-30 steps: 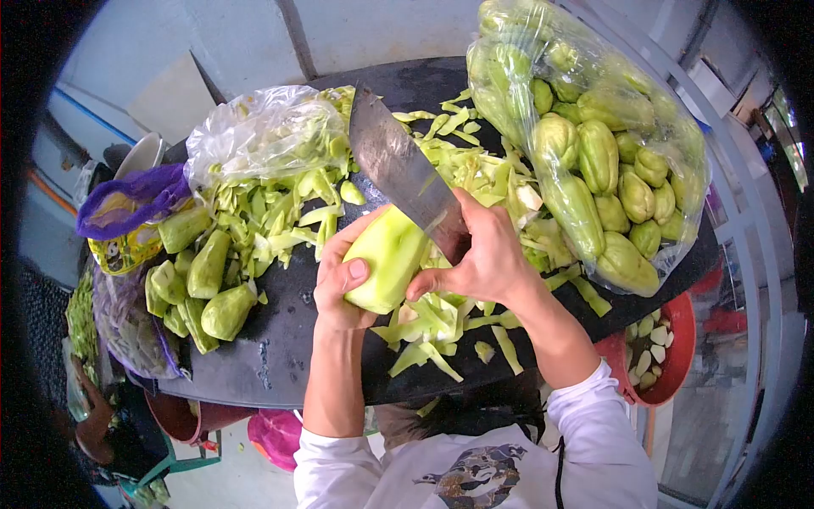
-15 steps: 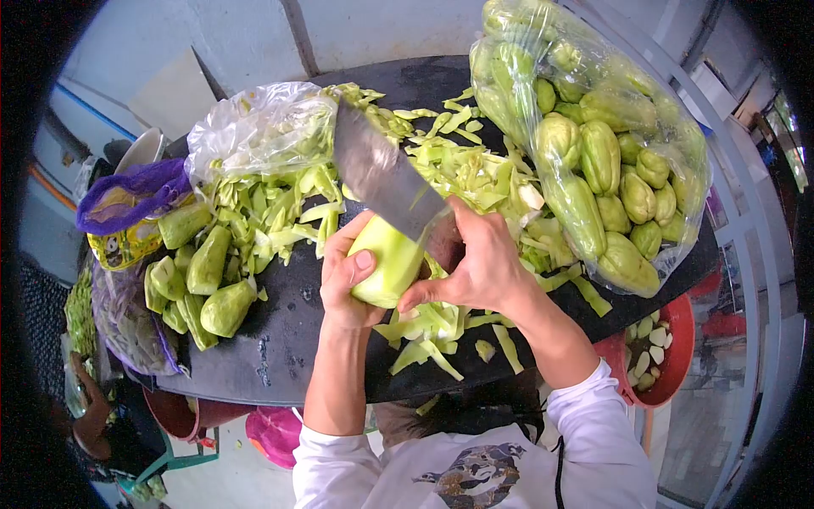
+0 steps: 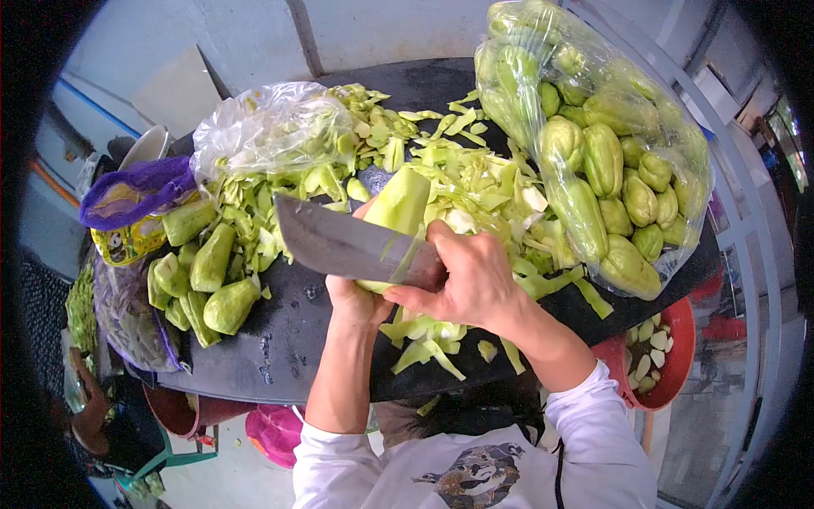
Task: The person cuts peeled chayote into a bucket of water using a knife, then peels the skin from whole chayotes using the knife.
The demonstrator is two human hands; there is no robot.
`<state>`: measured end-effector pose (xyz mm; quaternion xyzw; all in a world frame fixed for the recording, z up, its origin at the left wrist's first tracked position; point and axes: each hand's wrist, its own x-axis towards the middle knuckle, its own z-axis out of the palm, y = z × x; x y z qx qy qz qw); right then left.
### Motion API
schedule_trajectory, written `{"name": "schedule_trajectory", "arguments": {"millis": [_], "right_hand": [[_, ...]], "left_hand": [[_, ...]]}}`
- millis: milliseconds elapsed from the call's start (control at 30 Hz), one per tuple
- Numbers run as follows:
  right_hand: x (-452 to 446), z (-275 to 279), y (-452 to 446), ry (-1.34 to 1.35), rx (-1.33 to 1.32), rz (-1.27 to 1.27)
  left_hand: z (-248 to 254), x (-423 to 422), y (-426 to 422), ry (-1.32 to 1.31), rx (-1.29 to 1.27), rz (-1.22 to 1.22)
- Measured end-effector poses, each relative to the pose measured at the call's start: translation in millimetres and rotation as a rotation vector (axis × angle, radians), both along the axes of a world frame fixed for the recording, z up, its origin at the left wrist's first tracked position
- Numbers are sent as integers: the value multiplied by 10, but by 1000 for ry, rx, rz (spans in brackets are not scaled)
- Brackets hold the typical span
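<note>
We grasp a smooth, pale green chayote (image 3: 402, 200) in our left hand (image 3: 353, 307), above the middle of the table (image 3: 288, 343); its fingers are mostly hidden behind the blade. Our right hand (image 3: 476, 282) is clenched around the handle end of a broad knife (image 3: 348, 243), whose blade lies across the lower part of the held chayote and juts out past its left side. Whether the edge bites into the flesh, we cannot tell. Just right of the held chayote are heaped peel strips (image 3: 487, 185), and farther right a large clear bag (image 3: 632, 127) full of whole chayotes. Left of the held chayote we have a cluster of loose chayotes (image 3: 212, 265), with a purple mesh bag (image 3: 131, 310) beyond them. Well to its right, below table level, stands a red bucket (image 3: 681, 363) with pale pieces inside.
</note>
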<state>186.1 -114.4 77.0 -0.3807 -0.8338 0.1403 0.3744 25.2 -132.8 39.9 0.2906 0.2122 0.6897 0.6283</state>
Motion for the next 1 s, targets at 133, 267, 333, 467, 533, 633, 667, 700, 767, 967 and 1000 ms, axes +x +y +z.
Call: {"name": "schedule_trajectory", "arguments": {"millis": [133, 267, 333, 467, 533, 633, 667, 700, 767, 967, 1000], "right_hand": [[83, -79, 170, 304, -152, 49], [221, -55, 286, 413, -344, 28], [259, -63, 310, 441, -399, -5], [344, -115, 391, 484, -555, -56], [340, -48, 368, 555, -645, -31], [381, -32, 397, 627, -794, 22], [371, -25, 393, 628, -791, 26], [354, -21, 384, 682, -829, 48], [344, -28, 369, 736, -864, 74], [290, -36, 329, 563, -732, 148], [293, 23, 315, 466, -699, 87]], "left_hand": [[60, -24, 109, -248, -202, -90], [140, -52, 150, -395, -210, -231], [171, -40, 140, -431, -213, -233], [146, -69, 152, -461, -165, -270], [63, -126, 203, -533, -74, -369], [29, -150, 225, -488, -109, -297], [35, -144, 225, -485, -106, -296], [42, -130, 226, -473, -99, -273], [38, -133, 234, -458, -89, -251], [89, -155, 225, -460, -96, -285], [103, -132, 235, -416, -77, -259]]}}
